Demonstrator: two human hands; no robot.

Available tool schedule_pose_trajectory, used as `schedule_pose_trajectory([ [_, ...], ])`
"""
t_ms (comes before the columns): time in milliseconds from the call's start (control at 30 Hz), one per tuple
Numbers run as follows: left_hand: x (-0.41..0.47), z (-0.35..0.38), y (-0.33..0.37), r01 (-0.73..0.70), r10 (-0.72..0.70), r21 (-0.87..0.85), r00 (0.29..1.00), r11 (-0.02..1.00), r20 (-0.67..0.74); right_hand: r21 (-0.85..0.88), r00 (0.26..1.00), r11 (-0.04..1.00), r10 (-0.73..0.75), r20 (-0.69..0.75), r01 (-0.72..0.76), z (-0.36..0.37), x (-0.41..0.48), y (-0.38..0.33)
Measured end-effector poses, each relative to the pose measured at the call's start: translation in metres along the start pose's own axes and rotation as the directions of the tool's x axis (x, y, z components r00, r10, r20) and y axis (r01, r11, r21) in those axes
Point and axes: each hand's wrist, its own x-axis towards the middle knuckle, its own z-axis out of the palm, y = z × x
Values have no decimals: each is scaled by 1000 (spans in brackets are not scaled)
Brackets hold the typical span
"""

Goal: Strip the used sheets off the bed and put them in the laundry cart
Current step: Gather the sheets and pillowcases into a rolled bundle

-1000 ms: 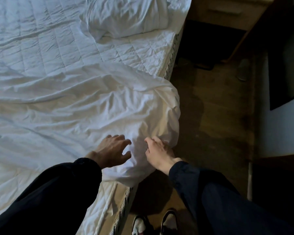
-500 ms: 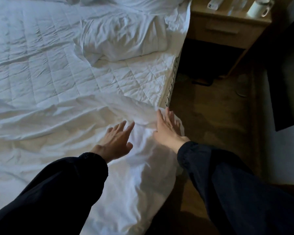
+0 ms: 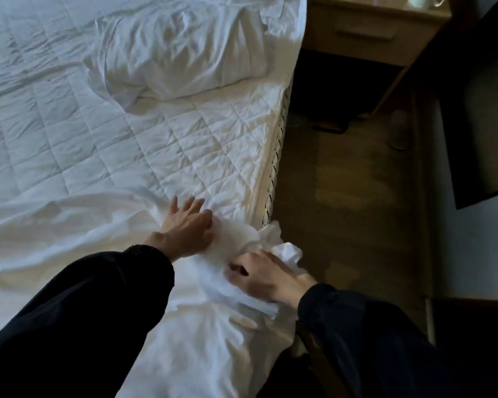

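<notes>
A loose white sheet [image 3: 69, 234] lies rumpled across the near half of the bed, its upper edge folded back from the quilted mattress pad [image 3: 161, 145]. My left hand [image 3: 184, 228] rests flat on the sheet's edge with fingers spread. Right of it, my right hand [image 3: 259, 274] curls round a bunched fold of the sheet near the bed's side. No laundry cart is in view.
A white pillow [image 3: 184, 53] lies at the head of the bed. A wooden nightstand [image 3: 365, 30] with a mug [image 3: 423, 0] stands beyond the bed's right side. Wooden floor [image 3: 342, 196] runs along the bed, with a dark panel [image 3: 477, 110] at right.
Both hands reached forward along the sheet, then my right hand drew back and closed on a bunch of fabric. The view has tipped toward the head of the bed.
</notes>
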Motion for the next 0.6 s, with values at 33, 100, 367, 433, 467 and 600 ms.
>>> schedule_pose_trajectory([
  [33, -5, 3, -2, -17, 16, 32, 999, 999, 36, 34, 998, 999, 14, -64, -12, 2, 3, 4],
  [100, -15, 11, -5, -26, 19, 74, 996, 997, 92, -19, 965, 995, 88, -245, -96, 3, 12, 13],
  [367, -27, 10, -6, -13, -5, 161, 994, 987, 107, -193, 984, 966, 164, -68, -174, 8, 29, 41],
  [433, -30, 7, -6, -19, 12, 130, 998, 991, 56, -135, 984, 975, 175, -39, -178, 1, 22, 37],
  [467, -31, 3, -6, -6, 5, 89, 1000, 996, 16, -137, 982, 973, 180, -54, -185, -6, 17, 34],
  [600, -30, -13, -12, 8, -23, -60, 965, 998, -262, -212, 956, 951, 173, -235, -225, -56, 1, 15],
])
